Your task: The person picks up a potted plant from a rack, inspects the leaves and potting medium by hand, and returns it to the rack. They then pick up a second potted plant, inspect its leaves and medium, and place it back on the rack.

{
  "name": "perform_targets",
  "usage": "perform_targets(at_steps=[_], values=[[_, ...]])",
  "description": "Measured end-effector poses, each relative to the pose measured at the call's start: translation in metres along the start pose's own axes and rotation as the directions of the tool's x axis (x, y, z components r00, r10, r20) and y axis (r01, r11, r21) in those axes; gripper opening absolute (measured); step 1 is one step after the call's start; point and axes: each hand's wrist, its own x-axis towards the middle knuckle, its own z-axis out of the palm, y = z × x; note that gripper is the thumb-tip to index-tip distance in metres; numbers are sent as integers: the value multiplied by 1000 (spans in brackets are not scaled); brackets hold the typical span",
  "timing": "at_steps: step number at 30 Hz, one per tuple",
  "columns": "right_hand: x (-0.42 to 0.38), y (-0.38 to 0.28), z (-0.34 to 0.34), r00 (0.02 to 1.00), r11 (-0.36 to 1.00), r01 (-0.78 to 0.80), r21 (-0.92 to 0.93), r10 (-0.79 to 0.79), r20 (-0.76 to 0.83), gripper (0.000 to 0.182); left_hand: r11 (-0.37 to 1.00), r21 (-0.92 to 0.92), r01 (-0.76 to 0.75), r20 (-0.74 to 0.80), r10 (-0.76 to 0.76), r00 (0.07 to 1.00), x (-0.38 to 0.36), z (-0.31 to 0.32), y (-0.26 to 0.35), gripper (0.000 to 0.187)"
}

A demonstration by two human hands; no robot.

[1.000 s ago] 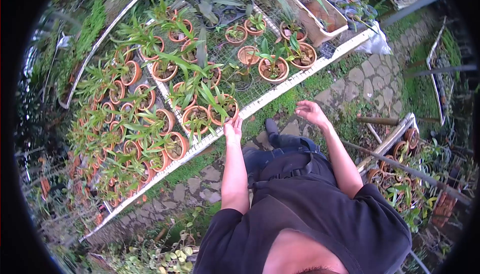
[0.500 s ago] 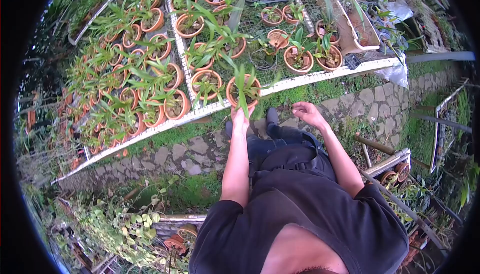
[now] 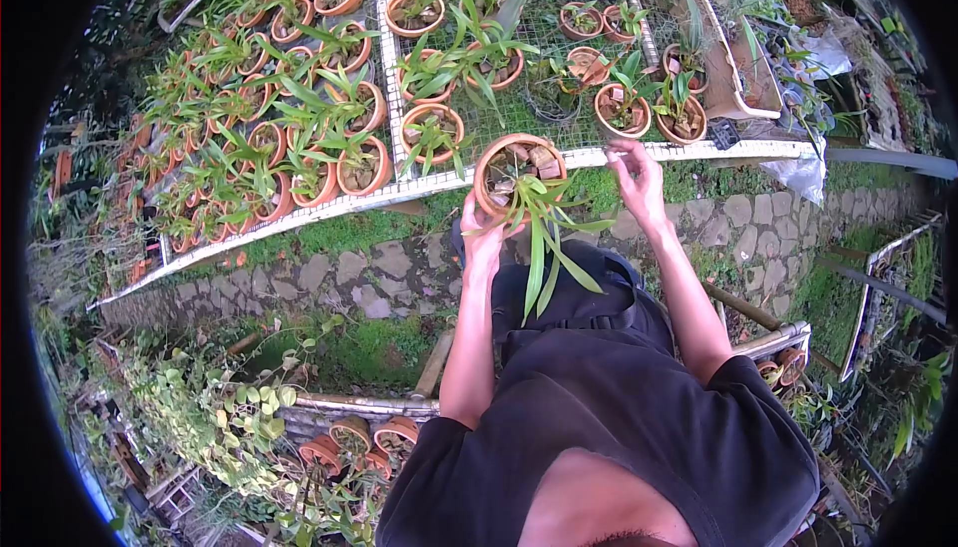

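Observation:
A round terracotta pot (image 3: pixel 487 210) with brick-like chunks inside is held up by my left hand (image 3: pixel 482 235), whose fingers wrap its lower left side. The long green leaves of its plant (image 3: pixel 539 248) hang over the rim towards my body. To the right of the pot, apart from it, my right hand (image 3: pixel 639 180) is raised near the white bench edge, with thumb and fingers apart and nothing visible between them. Just beyond stands another potted plant (image 3: pixel 621 113) on the mesh bench.
Many potted plants (image 3: pixel 364 166) crowd the bench at the left. A long cream planter (image 3: pixel 736 73) lies at the back right. The white bench rim (image 3: pixel 329 210) borders a stone path (image 3: pixel 349 266). Behind me are more pots (image 3: pixel 349 435) and wooden rails.
The pot in my left hand has come nearer and tipped, so its chunks show and its leaves hang towards me. My right hand has risen closer to the bench edge. The view has shifted.

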Motion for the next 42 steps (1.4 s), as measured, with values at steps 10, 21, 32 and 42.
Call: perform_targets(at_steps=[10,21,32,42], values=[[36,-83,11,657,643,729,-237,-557,509,24,997,80,-4,45,0,999,-13,26,54,74],[32,-84,25,548,539,809,-235,-545,634,28,978,209,25,30,-32,999,-28,34,65,70],[35,-78,30,542,576,799,-171,-568,620,17,962,268,55,-34,-48,998,-30,30,60,69],[39,-82,32,559,632,754,-181,-473,681,23,941,326,87,-62,-70,996,-23,28,62,69]])
